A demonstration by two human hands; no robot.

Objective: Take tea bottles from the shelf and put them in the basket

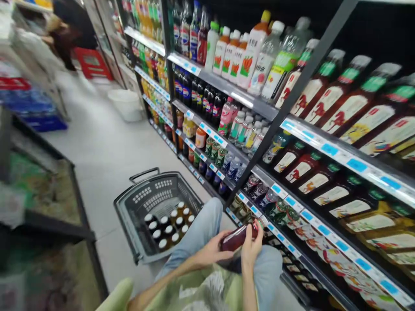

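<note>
A bottle of dark reddish-brown drink (236, 238) lies across my lap, tilted up to the right. My left hand (218, 249) is wrapped round its lower end. Near the cap end, my right hand (252, 242) grips it with fingers round the top. Beside my left knee on the floor stands a grey shopping basket (129, 220). Grouped inside it are several white-capped dark bottles (167, 229). My jeans-clad legs are folded under the held bottle, close to the lowest shelves.
Drink shelves (330, 149) with blue-and-white price tags run along my right, full of bottles and cans. A white tub (126, 103) and a red stool (92, 64) stand farther along the aisle, near a person in dark clothes (73, 26). A dark-framed display (48, 181) is on the left.
</note>
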